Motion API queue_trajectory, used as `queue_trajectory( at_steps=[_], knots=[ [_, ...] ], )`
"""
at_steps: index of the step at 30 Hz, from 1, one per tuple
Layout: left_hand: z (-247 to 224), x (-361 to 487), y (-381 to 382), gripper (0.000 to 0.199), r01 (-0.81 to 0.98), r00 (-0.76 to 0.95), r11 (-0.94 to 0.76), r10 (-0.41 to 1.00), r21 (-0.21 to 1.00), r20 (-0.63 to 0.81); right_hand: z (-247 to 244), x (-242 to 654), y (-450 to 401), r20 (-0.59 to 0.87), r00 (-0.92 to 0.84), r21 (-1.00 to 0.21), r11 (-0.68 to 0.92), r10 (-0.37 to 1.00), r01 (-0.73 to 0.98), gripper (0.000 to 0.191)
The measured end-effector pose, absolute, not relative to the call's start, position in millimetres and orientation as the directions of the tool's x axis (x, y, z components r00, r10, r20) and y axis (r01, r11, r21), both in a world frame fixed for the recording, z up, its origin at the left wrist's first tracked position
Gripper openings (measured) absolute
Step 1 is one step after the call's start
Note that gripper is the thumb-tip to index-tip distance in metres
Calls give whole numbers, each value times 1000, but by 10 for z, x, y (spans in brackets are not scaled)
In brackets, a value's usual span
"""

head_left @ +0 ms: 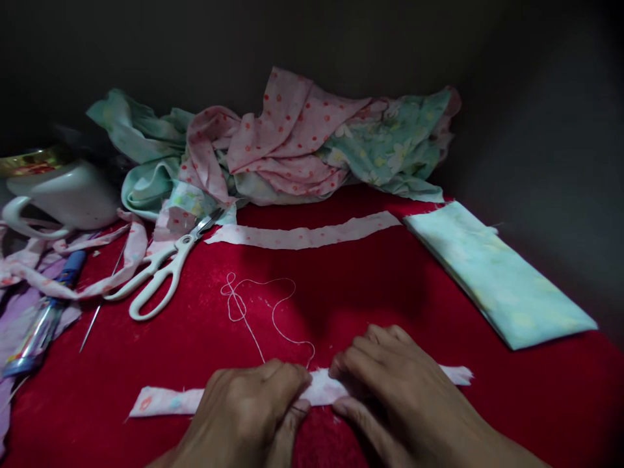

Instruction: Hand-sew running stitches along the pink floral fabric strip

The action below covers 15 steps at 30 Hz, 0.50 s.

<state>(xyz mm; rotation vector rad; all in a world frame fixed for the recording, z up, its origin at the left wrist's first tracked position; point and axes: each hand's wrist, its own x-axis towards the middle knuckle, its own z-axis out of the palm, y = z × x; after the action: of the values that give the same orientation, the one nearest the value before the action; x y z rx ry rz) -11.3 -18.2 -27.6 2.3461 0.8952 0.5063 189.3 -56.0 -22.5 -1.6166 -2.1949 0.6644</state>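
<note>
Apparently a home sewing corner: scissors [184,246], loose thread [254,338], crumpled fabric [297,140] and a mug [82,195] share a red cloth [361,279].

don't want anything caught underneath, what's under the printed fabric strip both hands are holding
Red cloth shows around the printed fabric strip, which seems to rest on it. The strip, left hand and right hand hide whatever is directly beneath.
</note>
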Motion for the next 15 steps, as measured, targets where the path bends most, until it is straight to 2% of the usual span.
queue_trajectory(
  at_steps=[6,10,13,15],
  knots=[
    [-270,-118,-193,21,445,697,-592,700,672,155,-231,1905,-539,24,-298,-570,258,954,780,8],
    [-281,-113,-187,22,431,705,-598,690,676,162,-215,1908,-546,102,-383,-551,373,918,747,12],
    [-291,-120,-179,24,440,724,-627,671,643,159,-180,1913,-573,170,-445,-507,465,879,725,27],
    [-315,-141,-179,25,438,744,-679,641,590,186,-156,1926,-588,191,-459,-493,489,868,719,30]
  ],
)
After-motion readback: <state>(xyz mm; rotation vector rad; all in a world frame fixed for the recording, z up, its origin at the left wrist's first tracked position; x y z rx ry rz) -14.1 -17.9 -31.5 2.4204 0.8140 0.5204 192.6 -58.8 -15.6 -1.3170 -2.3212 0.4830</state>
